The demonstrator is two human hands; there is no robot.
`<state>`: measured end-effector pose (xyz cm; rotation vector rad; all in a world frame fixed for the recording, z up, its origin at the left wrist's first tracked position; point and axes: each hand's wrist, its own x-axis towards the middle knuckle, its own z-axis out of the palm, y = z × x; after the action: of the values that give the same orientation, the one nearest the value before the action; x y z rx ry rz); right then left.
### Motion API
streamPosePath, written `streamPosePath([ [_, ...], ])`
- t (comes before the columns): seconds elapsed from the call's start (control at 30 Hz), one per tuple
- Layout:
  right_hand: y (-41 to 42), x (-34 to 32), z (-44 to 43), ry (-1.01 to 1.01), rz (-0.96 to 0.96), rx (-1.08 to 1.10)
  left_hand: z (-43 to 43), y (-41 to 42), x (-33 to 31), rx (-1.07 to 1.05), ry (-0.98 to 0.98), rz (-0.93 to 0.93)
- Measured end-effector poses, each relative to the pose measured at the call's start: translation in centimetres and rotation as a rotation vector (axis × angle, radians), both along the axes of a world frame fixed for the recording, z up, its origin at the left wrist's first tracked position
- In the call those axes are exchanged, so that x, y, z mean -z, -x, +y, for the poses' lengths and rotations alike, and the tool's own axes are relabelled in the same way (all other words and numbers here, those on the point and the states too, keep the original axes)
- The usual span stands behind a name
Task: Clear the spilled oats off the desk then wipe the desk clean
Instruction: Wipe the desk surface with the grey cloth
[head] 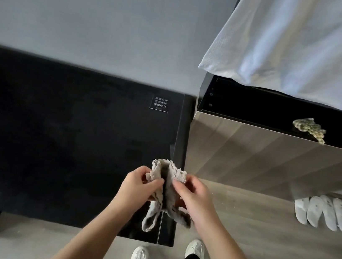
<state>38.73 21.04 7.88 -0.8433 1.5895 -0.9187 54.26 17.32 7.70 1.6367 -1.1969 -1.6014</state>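
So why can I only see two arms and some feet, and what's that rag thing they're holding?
The camera sits on the person's head, looking down, so you see only their arms and white shoes. There's no robot, just bare hands. The left hand and right hand both pinch a pale grey cloth above the right end of a black desk. I can't spot any oats on it. A small label is stuck there. To the right, another crumpled cloth lies on a dark shelf, and white slippers lie on the floor.
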Motion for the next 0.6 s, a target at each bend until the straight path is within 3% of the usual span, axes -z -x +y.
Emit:
streamPosePath([
  [0.4, -1.2, -1.8, 2.0, 0.12, 0.025, -0.066, 1.8, 0.1, -2.3, 0.039, 0.025, 0.159],
  [0.6, 0.6, -1.3, 1.9, 0.069, -0.117, -0.019, 1.7, -0.1, -2.4, 0.119, -0.184, 0.42],
])
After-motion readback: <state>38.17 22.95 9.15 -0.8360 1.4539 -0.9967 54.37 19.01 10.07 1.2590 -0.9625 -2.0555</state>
